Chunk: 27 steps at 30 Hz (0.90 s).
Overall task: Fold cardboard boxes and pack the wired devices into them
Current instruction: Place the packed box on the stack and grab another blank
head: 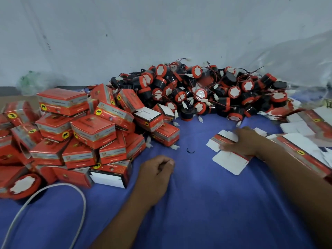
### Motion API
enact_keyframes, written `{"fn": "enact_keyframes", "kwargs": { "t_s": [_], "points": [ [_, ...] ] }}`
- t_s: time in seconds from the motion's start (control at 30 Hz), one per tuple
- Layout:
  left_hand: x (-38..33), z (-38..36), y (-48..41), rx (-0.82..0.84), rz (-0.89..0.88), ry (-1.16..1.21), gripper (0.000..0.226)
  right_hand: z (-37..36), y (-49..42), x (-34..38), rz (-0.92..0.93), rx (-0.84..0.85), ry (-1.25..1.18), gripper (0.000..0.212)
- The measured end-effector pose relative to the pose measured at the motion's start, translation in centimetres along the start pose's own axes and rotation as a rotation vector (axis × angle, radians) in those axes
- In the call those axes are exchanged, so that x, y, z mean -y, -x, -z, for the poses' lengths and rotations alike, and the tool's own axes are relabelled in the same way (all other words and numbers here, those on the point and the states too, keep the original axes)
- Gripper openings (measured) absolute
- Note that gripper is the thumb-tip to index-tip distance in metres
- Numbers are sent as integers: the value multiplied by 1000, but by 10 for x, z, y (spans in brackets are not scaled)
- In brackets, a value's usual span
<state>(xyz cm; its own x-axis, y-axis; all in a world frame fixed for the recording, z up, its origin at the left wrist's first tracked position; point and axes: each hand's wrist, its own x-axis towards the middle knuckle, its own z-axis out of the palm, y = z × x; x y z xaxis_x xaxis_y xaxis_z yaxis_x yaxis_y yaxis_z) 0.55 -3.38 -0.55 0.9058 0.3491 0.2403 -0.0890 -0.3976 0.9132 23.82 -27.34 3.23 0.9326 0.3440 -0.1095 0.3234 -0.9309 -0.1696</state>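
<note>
Cardboard boxes [93,130], red and already folded, lie heaped at the left on a blue cloth [197,203] that covers the whole work surface. Behind, against the pale wall [143,29], sits a broad mound of wired devices [197,90], black drums with red rims and thin red leads. At the right edge lies a stack of unfolded cartons [305,150]. A white cable [81,194] loops across the near left. The right hand [246,141] lies on one flat carton [231,160] near that stack; its fingers are blurred, so I cannot tell whether they grip it. The left hand [156,169] rests on the cloth, fingers curled in, holding nothing. Between the hands lies a small black clip [190,151].
</note>
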Motion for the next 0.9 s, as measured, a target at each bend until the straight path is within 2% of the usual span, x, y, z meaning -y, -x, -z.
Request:
{"fn": "enact_keyframes", "kwargs": {
  "t_s": [0.07, 0.1, 0.13, 0.2, 0.27, 0.3, 0.37, 0.47, 0.53, 0.57, 0.63, 0.73, 0.83, 0.9],
  "points": [
    [-1, 1, 1, 10, 11, -4, 21, -1, 7, 7, -2, 26, 39, 90],
    [-1, 1, 2, 13, 13, -4, 21, 0, 11, 12, -6, 23, 25, 86],
    [-1, 1, 3, 10, 7, -6, 20, 2, 15, 16, 9, 4, -25, 73],
    [-4, 0, 5, -13, -20, 0, 16, 8, 25, 21, 42, -74, -239, 36],
    [-8, -3, 7, -27, -43, 31, 9, 13, 38, 27, 66, -103, -562, 26],
    [-10, -4, 8, -23, -62, 28, 14, 15, 44, 30, 81, -91, -726, 20],
    [-12, -7, 10, -29, -157, -68, 37, 17, 63, 41, 92, -88, -959, 14],
    [-15, -15, 13, -91, -361, -394, 77, 12, 94, 64, 119, -119, -1273, 10],
    [-22, -24, 15, -186, -378, -581, 93, 4, 116, 77, 214, -50, -1358, 18],
    [-25, -27, 16, -224, -354, -597, 98, -1, 125, 82, 283, 17, -1370, 27],
    [-27, -29, 18, -235, -335, -482, 99, -9, 139, 87, 431, 206, -1451, 43],
    [-26, -28, 19, -193, -338, -192, 90, -17, 151, 94, 595, 433, -1550, 45],
    [-28, -31, 21, -173, -335, 4, 85, -28, 149, 99, 658, 490, -1588, 49],
    [-26, -33, 21, -98, -307, 123, 87, -31, 146, 98, 666, 433, -1521, 46]
  ]
}}
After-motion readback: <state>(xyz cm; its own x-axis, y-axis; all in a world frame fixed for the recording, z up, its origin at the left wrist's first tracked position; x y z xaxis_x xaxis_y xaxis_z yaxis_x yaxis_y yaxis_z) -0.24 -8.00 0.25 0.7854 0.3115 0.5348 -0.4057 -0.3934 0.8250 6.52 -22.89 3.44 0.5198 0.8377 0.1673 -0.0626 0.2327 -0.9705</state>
